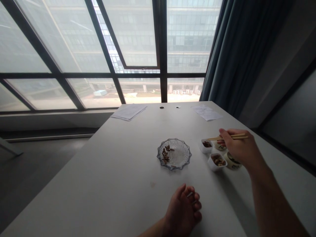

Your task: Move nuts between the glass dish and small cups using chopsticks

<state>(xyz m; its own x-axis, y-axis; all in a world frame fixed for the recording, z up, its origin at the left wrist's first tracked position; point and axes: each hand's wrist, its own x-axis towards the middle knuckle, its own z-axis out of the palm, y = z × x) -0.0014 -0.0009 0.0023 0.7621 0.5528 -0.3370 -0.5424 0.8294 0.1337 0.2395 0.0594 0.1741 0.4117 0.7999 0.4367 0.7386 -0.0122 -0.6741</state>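
Observation:
A pair of wooden chopsticks (pixel 235 136) is held in my right hand (pixel 238 144), with the tips pointing left over a small white cup of dark brown pieces (pixel 206 144). Just in front of it stands a second white cup (pixel 217 162) with nut-like pieces of mixed colour. Two pale round containers, one of them a jar (pixel 232 161), are partly hidden below my right hand. To the left, a scalloped clear glass plate (pixel 181 154) carries several dark brown pieces (pixel 166 154) on its left half. My left hand (pixel 184 209) rests near the plate, holding nothing, its fingers loosely curled and slightly apart.
The white table (pixel 118 171) extends to the window. A stack of papers (pixel 129 112) lies at its far left, and a loose sheet (pixel 207 112) at the far right. Two round holes (pixel 161 107) sit near the back edge. A dark curtain (pixel 232 56) hangs at right.

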